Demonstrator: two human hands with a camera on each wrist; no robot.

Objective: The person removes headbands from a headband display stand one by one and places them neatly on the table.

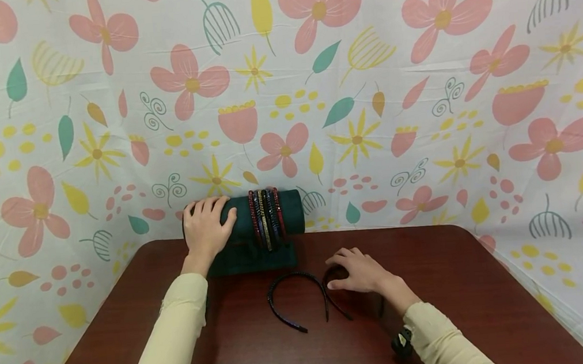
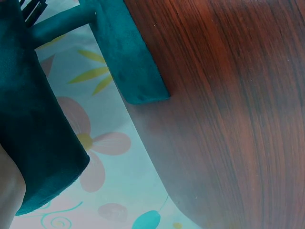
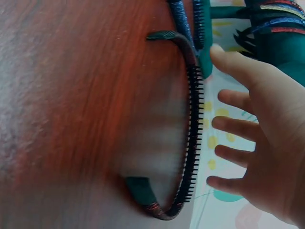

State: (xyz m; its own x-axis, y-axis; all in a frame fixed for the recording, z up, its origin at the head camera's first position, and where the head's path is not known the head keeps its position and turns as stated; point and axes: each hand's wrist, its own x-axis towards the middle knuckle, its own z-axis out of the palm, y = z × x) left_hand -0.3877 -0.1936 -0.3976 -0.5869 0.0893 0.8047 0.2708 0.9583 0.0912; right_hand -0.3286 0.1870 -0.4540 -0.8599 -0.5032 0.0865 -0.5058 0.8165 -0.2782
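A dark green velvet roll stand point(image 1: 240, 227) holds several glittery headbands point(image 1: 268, 218) in red, gold, blue and black around its right half. My left hand point(image 1: 207, 224) grips the roll's left end, fingers bent over the top and thumb pointing right. On the table in front, a dark blue headband point(image 1: 276, 307) lies with its curve toward the stand. Beside it is a dark red toothed headband point(image 3: 194, 129). My right hand point(image 1: 359, 271) is over this one, its fingers apart with nothing between them; in the right wrist view the fingertips are close to its toothed inner side.
The brown wooden table point(image 1: 266, 363) has rounded far corners. Behind it hangs a white cloth point(image 1: 281, 67) printed with flowers and leaves. The stand's flat base point(image 1: 272, 259) sits near the far table edge. A black device point(image 1: 401, 343) is strapped to my right wrist.
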